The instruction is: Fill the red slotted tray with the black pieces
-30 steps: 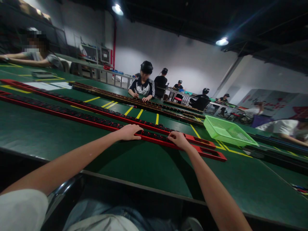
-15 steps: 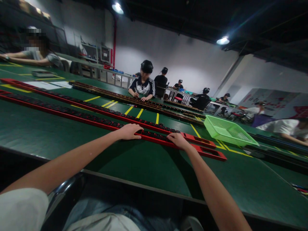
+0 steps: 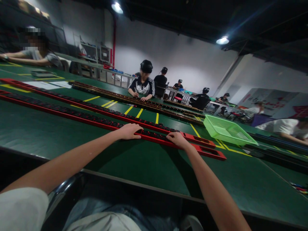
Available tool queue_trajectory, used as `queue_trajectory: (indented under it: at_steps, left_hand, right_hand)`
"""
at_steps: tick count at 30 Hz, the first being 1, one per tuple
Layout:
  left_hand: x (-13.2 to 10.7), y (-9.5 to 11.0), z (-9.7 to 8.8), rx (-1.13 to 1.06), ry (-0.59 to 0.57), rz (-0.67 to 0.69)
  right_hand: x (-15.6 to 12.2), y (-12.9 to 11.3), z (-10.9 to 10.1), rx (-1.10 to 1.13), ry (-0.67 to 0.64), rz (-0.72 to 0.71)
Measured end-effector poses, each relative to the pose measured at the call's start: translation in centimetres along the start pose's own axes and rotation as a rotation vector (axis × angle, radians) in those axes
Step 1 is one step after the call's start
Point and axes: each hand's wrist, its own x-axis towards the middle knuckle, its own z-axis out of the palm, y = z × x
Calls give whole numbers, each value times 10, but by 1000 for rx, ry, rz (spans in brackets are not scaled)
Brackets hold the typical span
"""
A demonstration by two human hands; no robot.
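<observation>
A long red rail [image 3: 154,140] filled with a row of small black parts [image 3: 154,134] lies slantwise across the green table in front of me. My left hand [image 3: 131,131] grips it near the middle, fingers over the top and thumb along the near side. A short way to the right, my right hand [image 3: 178,140] has its fingers curled down onto the same rail. What lies under its fingertips is hidden. Just beyond, a second red rail [image 3: 199,139] with similar black parts runs alongside, apart from both hands.
A light green plastic basket [image 3: 228,130] stands at the right. Long dark brown strips [image 3: 108,94] lie farther back, where a person [image 3: 141,85] works with a pen-like tool. White papers [image 3: 43,85] rest at the left. Yellow tape lines [image 3: 157,118] mark the green table [image 3: 134,166].
</observation>
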Motion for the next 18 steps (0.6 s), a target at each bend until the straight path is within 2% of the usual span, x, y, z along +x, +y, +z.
queue_trajectory:
  at_steps: [10,18]
  left_hand:
    - [-1,2,-1,10,1,-2]
    - [-1,2,-2,7,3,9]
  right_hand:
    - [0,-4,2,-7,22,41]
    - [-4,-16,1,-105,28,31]
